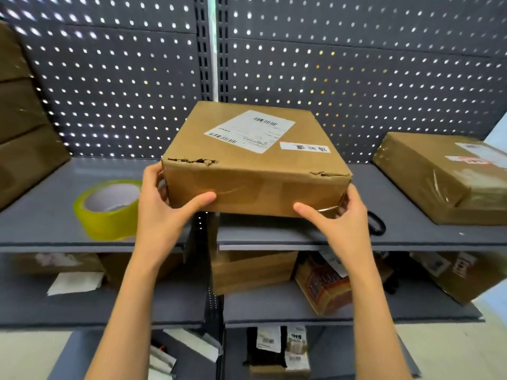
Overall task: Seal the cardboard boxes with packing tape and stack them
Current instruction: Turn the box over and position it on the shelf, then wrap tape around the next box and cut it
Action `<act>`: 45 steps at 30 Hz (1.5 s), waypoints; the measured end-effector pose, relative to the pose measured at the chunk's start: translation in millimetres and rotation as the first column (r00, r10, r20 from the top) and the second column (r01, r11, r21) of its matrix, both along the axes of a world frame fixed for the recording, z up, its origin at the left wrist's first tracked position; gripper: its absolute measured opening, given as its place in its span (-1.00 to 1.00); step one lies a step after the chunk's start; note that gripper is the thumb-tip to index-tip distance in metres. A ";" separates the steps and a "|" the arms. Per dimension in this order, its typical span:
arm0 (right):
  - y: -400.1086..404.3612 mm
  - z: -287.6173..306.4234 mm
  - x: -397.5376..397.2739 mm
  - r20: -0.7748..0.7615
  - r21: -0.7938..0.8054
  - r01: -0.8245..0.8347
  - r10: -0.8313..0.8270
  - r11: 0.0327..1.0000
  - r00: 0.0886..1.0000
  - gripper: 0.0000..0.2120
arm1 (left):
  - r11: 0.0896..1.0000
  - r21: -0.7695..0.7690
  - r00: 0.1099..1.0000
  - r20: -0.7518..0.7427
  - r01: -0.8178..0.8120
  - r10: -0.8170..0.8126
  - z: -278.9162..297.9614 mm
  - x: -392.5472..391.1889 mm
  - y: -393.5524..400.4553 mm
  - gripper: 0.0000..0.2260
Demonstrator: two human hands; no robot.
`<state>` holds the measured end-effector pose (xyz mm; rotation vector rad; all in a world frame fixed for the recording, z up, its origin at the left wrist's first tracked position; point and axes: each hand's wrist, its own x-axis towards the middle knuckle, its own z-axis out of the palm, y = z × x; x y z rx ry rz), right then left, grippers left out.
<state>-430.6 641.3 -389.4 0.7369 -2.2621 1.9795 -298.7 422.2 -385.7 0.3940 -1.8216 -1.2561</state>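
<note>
I have the cardboard box [256, 160] held between both hands, just above the grey shelf [411, 212]. My left hand [162, 198] grips its left end, thumb laid across the near face, the other fingers hidden behind the corner. My right hand [338, 212] grips the right end the same way, thumb on the near face. The box looks lifted or tipped, its near edge off the shelf.

The top near edge is torn at both corners, right above my thumbs. If I squeeze harder the weakened card could buckle, or the tears could run further.

The yellow tape roll [109, 209] stands just left of my left hand; swinging the box that way would knock it. Just beyond my right hand a dark looped thing [377, 222] lies on the shelf, maybe scissors; I cannot tell. Setting the box down on it would leave it rocking. The wrapped box [439, 176] sits further right.
</note>
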 end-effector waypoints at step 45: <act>17.3 8.1 -33.3 -0.245 0.081 -0.103 0.120 0.991 0.962 -0.76 | 0.731 -0.673 0.988 0.157 0.111 -0.005 10.4 -95.6 90.8 -0.69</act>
